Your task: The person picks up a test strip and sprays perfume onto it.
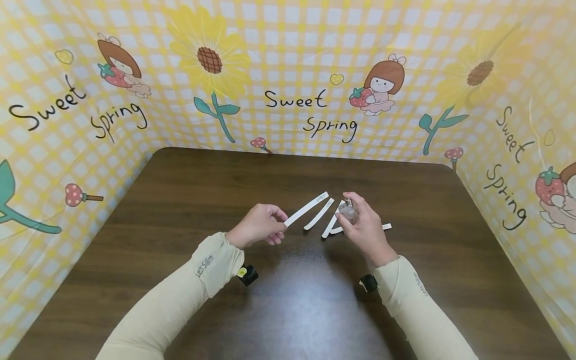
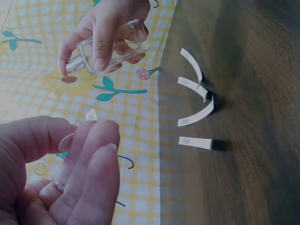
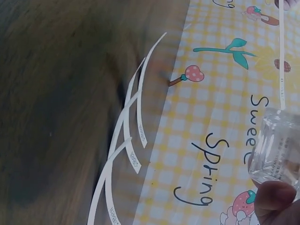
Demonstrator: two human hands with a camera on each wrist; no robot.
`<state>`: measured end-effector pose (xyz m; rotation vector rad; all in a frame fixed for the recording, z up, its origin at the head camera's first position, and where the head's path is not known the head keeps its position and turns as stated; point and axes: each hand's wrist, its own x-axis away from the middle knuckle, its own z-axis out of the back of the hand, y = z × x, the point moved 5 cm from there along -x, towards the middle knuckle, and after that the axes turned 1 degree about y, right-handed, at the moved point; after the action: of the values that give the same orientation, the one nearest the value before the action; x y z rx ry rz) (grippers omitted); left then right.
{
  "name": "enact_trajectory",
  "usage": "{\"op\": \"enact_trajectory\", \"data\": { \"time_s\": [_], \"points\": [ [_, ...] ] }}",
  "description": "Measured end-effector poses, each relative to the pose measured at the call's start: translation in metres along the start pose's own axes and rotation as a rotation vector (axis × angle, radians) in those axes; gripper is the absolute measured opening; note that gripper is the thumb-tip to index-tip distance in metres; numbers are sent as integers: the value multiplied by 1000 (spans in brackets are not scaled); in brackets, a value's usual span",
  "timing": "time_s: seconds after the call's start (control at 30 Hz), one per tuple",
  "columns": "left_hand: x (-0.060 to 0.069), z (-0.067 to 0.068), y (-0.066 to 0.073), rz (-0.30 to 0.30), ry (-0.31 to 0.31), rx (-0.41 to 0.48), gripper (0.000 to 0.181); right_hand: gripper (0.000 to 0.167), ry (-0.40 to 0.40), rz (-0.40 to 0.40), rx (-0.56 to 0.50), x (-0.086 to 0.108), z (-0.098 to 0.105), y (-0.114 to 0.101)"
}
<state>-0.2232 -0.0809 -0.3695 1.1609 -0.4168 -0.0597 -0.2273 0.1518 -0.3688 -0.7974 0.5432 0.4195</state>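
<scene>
The left hand [image 1: 262,225] pinches a thin white strip [image 1: 307,209] by its near end, with thumb and finger together on it. The right hand [image 1: 366,227] is wrapped around a small clear bottle [image 1: 348,212], and one finger rests on its top.

The held strip is long and thin. From the left hand it runs to the right and away from the person, so its far end, the one with small print, sits near the bottle. The head view shows a small gap there, so the two look apart. In the right wrist view the strip's end lines up with the bottle's edge, but I can't tell how near it is in depth. The tip of the strip is nearer to the right hand than to the left. I can't tell which way the bottle's nozzle faces.

Four loose strips [image 2: 195,143] lie on the brown table [image 1: 202,195]. They are curved, and some cross each other. In the head view they are closer to the right hand, and that hand hides part of one.
</scene>
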Motion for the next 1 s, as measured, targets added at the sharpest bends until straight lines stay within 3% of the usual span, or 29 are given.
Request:
{"op": "enact_trajectory", "data": {
  "time_s": [0.37,1.0],
  "points": [
    [4,4,-4,2,11,24,18,53,-5,-66,4,-2,9,1],
    [9,32,-30,26,46,13,20,54,-32,-107,11,1,12,8]
  ]
}}
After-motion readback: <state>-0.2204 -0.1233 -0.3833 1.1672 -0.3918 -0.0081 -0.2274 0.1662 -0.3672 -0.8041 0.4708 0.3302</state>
